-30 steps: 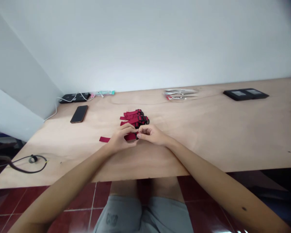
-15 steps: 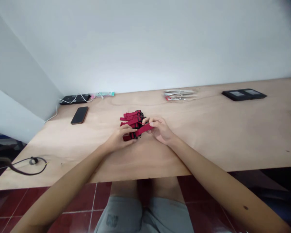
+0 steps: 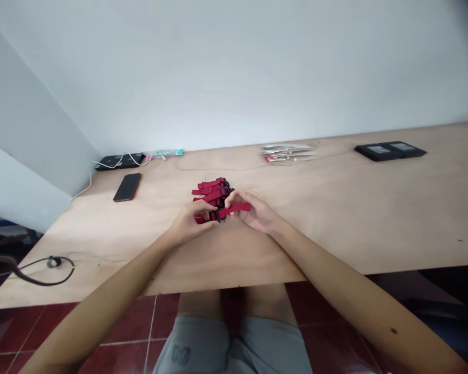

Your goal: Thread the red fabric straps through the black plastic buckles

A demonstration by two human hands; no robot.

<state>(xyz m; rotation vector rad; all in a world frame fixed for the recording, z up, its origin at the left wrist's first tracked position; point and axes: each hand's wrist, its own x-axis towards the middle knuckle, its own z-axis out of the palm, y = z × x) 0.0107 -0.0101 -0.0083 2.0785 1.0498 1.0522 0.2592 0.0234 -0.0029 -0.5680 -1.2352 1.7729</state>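
Note:
A red strap (image 3: 234, 208) with a black plastic buckle (image 3: 214, 215) is between my hands, just above the table. My left hand (image 3: 187, 222) pinches the buckle end between thumb and fingers. My right hand (image 3: 256, 212) is curled around the strap's other side, fingertips close to the buckle. The strap's loose end lies across that palm and points right. Right behind my hands, a small pile of red straps (image 3: 208, 197) with black buckles rests on the table, partly hidden by my fingers.
A phone (image 3: 127, 187) lies at left on the wooden table (image 3: 354, 218). Black boxes (image 3: 119, 161) with a white cable sit at the back left. Flat plastic packets (image 3: 288, 152) and a black two-part case (image 3: 390, 150) are along the back. A black cable loop (image 3: 47, 283) is at front left.
My right hand has shifted slightly left along the strap, its thumb off the loose end. That end now lies flatter across the palm. My left hand stays at the buckle.

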